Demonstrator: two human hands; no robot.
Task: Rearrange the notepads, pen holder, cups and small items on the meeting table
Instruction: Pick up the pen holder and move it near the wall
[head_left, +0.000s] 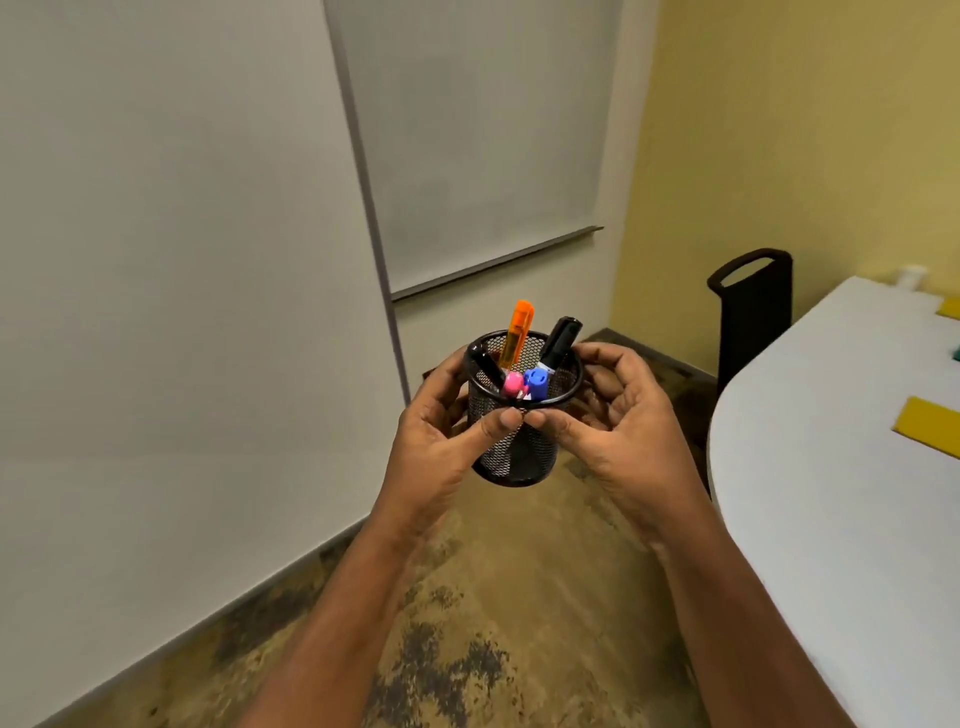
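Both hands hold a black mesh pen holder (519, 426) in the air over the carpet, off to the left of the white bench (831, 467). The left hand (441, 441) curls round its left side, the right hand (618, 431) round its right, thumbs meeting on the near wall. Between the hands, an orange highlighter (518, 332) and black marker (558, 340) stick up from it.

An off-white wall (156, 260) fills the left, with a grey skirting (208, 621) along its foot. On the far wall hangs a pale board (478, 130) in a grey frame. The right-hand wall (779, 130) is yellow. The floor (493, 597) is mottled tan and dark. At right stands a white round-ended table (805, 493), with a black chair (753, 306) at its far end.
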